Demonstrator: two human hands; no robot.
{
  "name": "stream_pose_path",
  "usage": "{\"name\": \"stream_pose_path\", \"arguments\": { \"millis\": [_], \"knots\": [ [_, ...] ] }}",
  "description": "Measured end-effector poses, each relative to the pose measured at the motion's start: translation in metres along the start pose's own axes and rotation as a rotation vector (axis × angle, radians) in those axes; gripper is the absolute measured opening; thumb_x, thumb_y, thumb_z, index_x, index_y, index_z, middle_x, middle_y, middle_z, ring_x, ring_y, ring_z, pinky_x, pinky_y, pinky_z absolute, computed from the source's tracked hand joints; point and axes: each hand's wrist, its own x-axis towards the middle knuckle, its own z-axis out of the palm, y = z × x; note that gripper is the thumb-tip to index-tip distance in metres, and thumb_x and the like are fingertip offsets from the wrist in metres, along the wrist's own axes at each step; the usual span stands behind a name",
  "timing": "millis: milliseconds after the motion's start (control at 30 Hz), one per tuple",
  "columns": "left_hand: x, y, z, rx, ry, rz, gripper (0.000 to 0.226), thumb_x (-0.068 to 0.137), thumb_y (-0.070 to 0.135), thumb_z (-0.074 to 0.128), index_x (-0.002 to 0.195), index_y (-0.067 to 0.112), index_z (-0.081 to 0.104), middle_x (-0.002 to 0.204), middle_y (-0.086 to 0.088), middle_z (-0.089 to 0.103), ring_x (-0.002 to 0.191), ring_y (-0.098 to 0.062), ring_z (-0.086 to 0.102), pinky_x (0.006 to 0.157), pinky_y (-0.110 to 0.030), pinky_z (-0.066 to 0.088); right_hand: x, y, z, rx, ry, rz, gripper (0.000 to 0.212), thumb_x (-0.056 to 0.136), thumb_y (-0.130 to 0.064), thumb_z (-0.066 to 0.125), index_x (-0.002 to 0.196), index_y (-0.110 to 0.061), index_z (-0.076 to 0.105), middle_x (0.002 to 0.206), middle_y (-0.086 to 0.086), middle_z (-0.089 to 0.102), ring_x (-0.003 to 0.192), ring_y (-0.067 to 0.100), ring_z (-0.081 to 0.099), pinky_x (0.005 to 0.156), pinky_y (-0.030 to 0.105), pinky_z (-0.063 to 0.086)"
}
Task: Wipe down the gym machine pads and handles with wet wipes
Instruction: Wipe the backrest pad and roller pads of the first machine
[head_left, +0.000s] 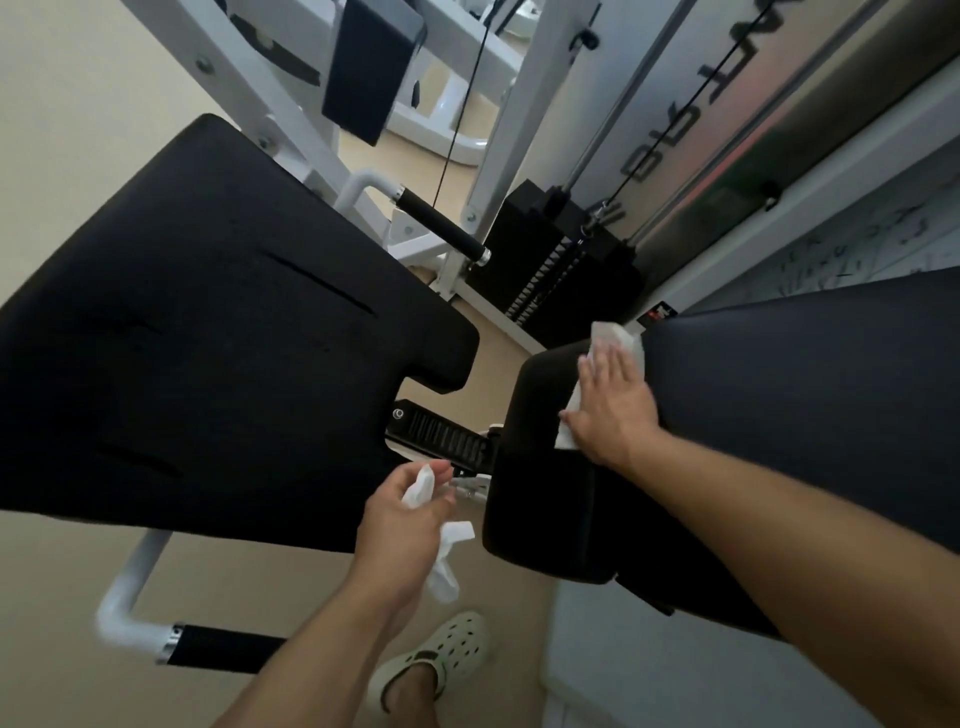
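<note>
- The right hand (613, 402) lies flat, fingers straight and together, pressing a spread wet wipe (618, 338) onto the upper end of the back pad (779, 395) on the right side of the machine.
- The left hand (402, 512) hangs between the two pads, fingers curled round a crumpled wipe (444, 551) whose loose ends dangle below the palm.
- The seat pad (208, 332) sits to the left, apart from both hands.
- One black handle (441, 226) projects beyond the seat pad; a second handle (223, 649) lies near the floor at lower left.
- Handling judgement: the wipes are thin, limp and damp, likely to bunch or tear; flat palm pressure suits the padded surfaces.
- For the handles, wrapping a wipe round the grip would probably work best.
</note>
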Motion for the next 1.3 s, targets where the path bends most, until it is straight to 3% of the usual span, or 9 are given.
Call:
{"name": "stream_pose_path", "arguments": {
  "millis": [233,333,433,567,700,867,1033,1133,1300],
  "knots": [
    [-0.007,-0.001,0.004,0.047,-0.027,0.003,0.02,0.094,0.012,0.07,0.103,0.03,0.072,0.106,0.013,0.072,0.102,-0.01,0.067,0.085,-0.032,0.054,-0.119,-0.084,0.05,-0.195,-0.089,-0.499,0.073,0.108,-0.052,0.011,0.16,-0.005,-0.011,0.168,0.017,-0.016,0.155,0.034,-0.018,0.122,0.05,-0.015],
    [-0.003,-0.006,-0.001,0.08,-0.046,-0.005,0.021,0.093,0.015,0.072,0.1,0.035,0.073,0.102,0.016,0.073,0.099,-0.015,0.069,0.075,-0.031,0.054,-0.08,-0.081,0.038,-0.15,-0.087,-0.641,0.07,0.108,-0.055,0.019,0.164,-0.015,0.009,0.171,0.011,0.003,0.158,0.031,-0.002,0.127,0.052,0.002],
    [0.006,-0.007,-0.011,0.169,-0.044,0.014,0.025,0.093,0.016,0.071,0.094,0.041,0.074,0.099,0.019,0.074,0.099,-0.013,0.07,0.083,-0.038,0.058,0.003,-0.064,0.007,-0.155,-0.06,-0.472,0.06,0.108,-0.046,0.03,0.161,-0.019,0.026,0.169,0.015,0.011,0.155,0.038,0.012,0.122,0.055,0.02],
    [0.019,-0.005,-0.027,0.185,-0.032,0.07,0.031,0.093,0.011,0.069,0.093,0.041,0.073,0.101,0.02,0.074,0.099,-0.007,0.07,0.087,-0.037,0.057,0.056,-0.073,0.005,-0.07,-0.103,-0.105,0.067,0.108,-0.047,0.017,0.162,-0.009,0.004,0.17,0.017,-0.004,0.157,0.035,-0.005,0.127,0.052,0.0],
    [0.017,-0.012,-0.028,0.172,0.013,0.052,0.028,0.093,0.009,0.069,0.097,0.037,0.073,0.099,0.022,0.073,0.097,-0.008,0.069,0.084,-0.033,0.056,-0.016,-0.136,0.043,-0.207,-0.059,-0.458,0.075,0.103,-0.055,0.034,0.159,-0.006,0.025,0.164,0.022,0.023,0.151,0.041,0.021,0.121,0.057,0.018],
    [0.003,-0.017,-0.017,0.2,-0.029,0.004,0.044,0.09,0.004,0.067,0.086,0.047,0.072,0.1,0.01,0.074,0.099,-0.019,0.071,0.092,-0.048,0.058,-0.041,-0.11,0.041,-0.234,-0.126,-0.764,0.066,0.106,-0.05,0.034,0.162,-0.017,0.023,0.17,0.009,0.015,0.157,0.031,0.011,0.125,0.051,0.015],
    [0.0,-0.017,-0.014,0.206,-0.052,0.063,0.041,0.092,0.007,0.066,0.089,0.047,0.072,0.101,0.02,0.073,0.1,-0.008,0.068,0.089,-0.037,0.057,0.05,-0.033,-0.008,-0.225,-0.015,-0.301,0.062,0.105,-0.047,0.038,0.159,-0.017,0.032,0.166,0.014,0.023,0.153,0.037,0.019,0.122,0.054,0.02],
    [-0.009,-0.027,-0.016,0.197,-0.069,0.055,0.038,0.093,0.008,0.065,0.093,0.045,0.072,0.105,0.019,0.072,0.1,-0.004,0.068,0.089,-0.034,0.057,0.062,-0.018,-0.01,-0.051,-0.025,0.023,0.067,0.107,-0.047,0.02,0.163,-0.01,0.012,0.17,0.018,0.008,0.157,0.035,0.006,0.127,0.048,0.01],
    [-0.028,-0.032,-0.003,0.179,-0.059,0.026,0.033,0.095,0.009,0.065,0.095,0.04,0.072,0.109,0.012,0.071,0.097,-0.009,0.069,0.086,-0.033,0.058,-0.009,-0.035,0.007,-0.035,-0.022,0.079,0.076,0.107,-0.05,0.01,0.157,0.004,-0.008,0.165,0.03,-0.015,0.154,0.043,-0.014,0.126,0.054,-0.005]
  ]
}}
